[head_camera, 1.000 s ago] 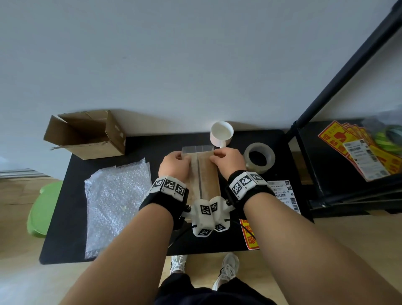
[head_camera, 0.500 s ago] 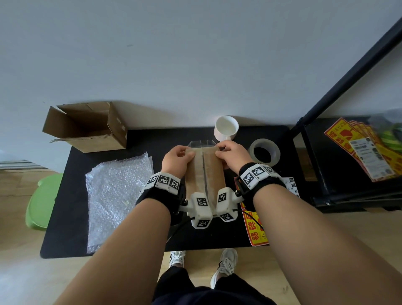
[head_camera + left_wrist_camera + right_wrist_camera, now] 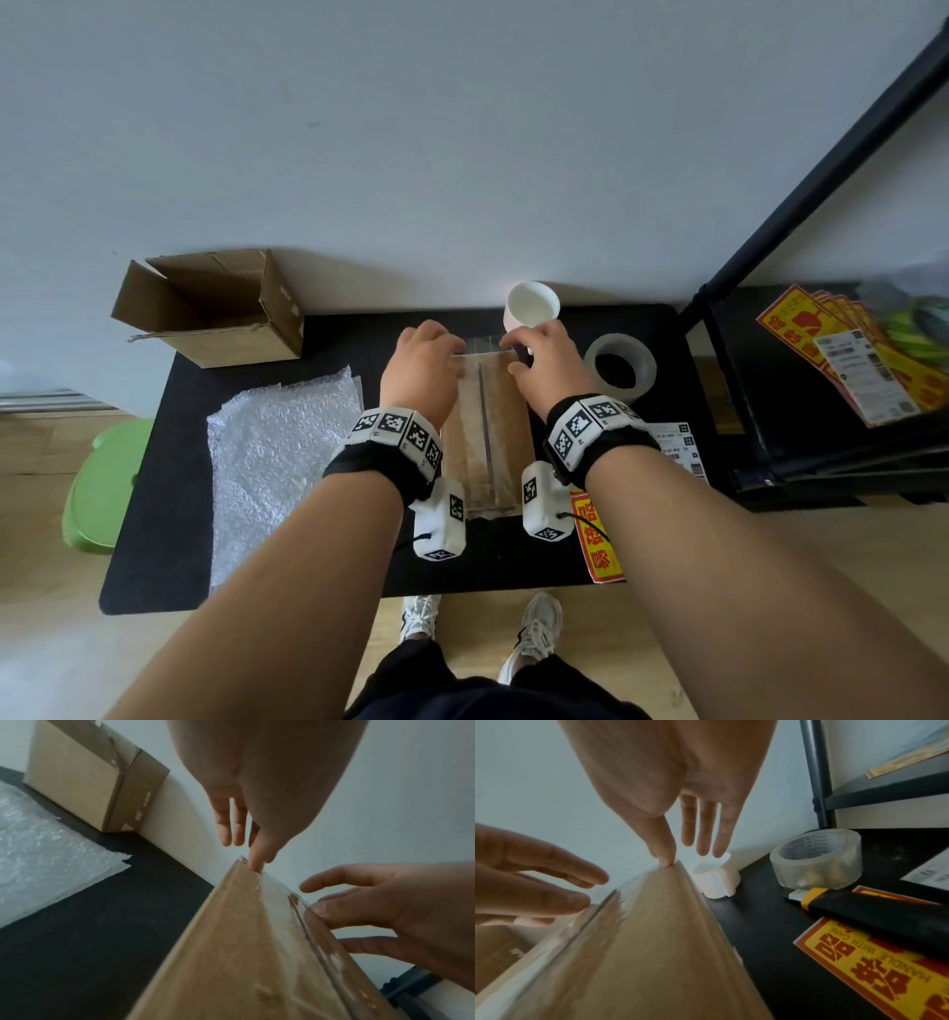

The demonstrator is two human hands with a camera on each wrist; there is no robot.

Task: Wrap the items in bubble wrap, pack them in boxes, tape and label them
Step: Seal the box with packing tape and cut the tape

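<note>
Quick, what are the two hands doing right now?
Left hand: open, straight fingers pressing the clear tape at the far end of the box.
Right hand: open, fingertips pressing the same tape end.

Readable text. Red-and-yellow fragile sticker (image 3: 875,969) lying on the desk (image 3: 762,933): "HANDLE WITH CARE" beside large Chinese characters. Inner core of the clear tape roll (image 3: 816,860): repeated "IN CHINA". The shipping labels (image 3: 680,444) carry barcodes and print too small to read, as do the shelf stickers (image 3: 852,354).
</note>
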